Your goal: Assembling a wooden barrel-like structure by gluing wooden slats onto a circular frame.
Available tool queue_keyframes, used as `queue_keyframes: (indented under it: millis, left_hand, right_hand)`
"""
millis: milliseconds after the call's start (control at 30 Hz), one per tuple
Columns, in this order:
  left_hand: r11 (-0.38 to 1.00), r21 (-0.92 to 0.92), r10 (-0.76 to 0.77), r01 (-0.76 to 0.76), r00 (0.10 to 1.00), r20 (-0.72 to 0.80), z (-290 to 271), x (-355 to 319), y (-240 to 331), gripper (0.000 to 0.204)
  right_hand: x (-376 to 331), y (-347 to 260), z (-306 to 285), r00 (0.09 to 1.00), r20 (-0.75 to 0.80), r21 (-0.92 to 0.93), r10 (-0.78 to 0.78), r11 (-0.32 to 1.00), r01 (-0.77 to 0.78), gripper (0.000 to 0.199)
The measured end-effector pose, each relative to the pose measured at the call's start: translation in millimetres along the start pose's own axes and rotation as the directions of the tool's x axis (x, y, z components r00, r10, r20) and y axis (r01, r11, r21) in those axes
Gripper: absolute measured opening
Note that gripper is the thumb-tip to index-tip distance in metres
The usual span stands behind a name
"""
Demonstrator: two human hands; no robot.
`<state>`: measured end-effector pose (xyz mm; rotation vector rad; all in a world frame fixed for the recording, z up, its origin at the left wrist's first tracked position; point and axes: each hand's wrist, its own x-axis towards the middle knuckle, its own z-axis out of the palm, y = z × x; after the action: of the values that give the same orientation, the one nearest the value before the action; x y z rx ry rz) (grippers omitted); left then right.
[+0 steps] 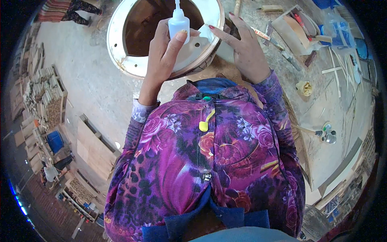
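Note:
My left hand (163, 52) grips a small white squeeze bottle (178, 23) with its thin nozzle pointing up, held over a round pale wooden frame (117, 48) with a large open centre. My right hand (242, 44) rests with fingers spread on the frame's right rim, the index finger stretched toward the bottle. Both sleeves are purple with a floral print.
A workbench (322, 97) on the right carries a wooden tray with tools (300, 26), thin wood strips (334, 70), a roll of tape (304, 88) and a small metal tool (327, 135). Stacks of wooden pieces and crates (46, 97) line the floor at left.

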<state>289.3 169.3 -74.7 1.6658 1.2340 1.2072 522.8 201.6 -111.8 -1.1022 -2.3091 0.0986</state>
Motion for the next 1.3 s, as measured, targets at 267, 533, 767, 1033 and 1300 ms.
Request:
queue_keyframes:
  millis: [267, 533, 767, 1033, 1300]
  left_hand:
    - [0.999, 0.015, 0.04, -0.04, 0.999, -0.004, 1.2, 1.3, 4.1, 0.046]
    - [0.999, 0.033, 0.009, -0.008, 1.0, -0.012, 0.0, -0.2, 6.6, 0.045]
    - [1.0, 0.018, -0.002, 0.002, 1.0, -0.012, 2.4, 2.5, 9.7, 0.047]
    - [1.0, -0.023, -0.004, 0.004, 1.0, -0.005, 1.1, 1.4, 5.8, 0.046]
    - [0.999, -0.04, -0.013, 0.013, 1.0, -0.004, 0.4, -0.1, 2.7, 0.043]
  right_hand:
    - [-8.2, -7.1, -3.5, 0.997, 0.059, 0.035, -0.044, 0.998, 0.042, 0.068]
    - [9.5, 8.4, -6.0, 0.998, -0.036, -0.012, -0.042, 0.999, 0.041, 0.076]
    - [-2.1, 1.6, 5.3, 0.997, 0.02, 0.049, 0.081, 0.995, -0.081, 0.08]
    - [-15.5, -13.6, 5.1, 0.999, 0.032, -0.004, 0.037, 0.999, -0.037, 0.077]
    - [17.3, 0.5, -8.9, 0.996, -0.078, -0.085, 0.032, 0.996, -0.038, 0.057]
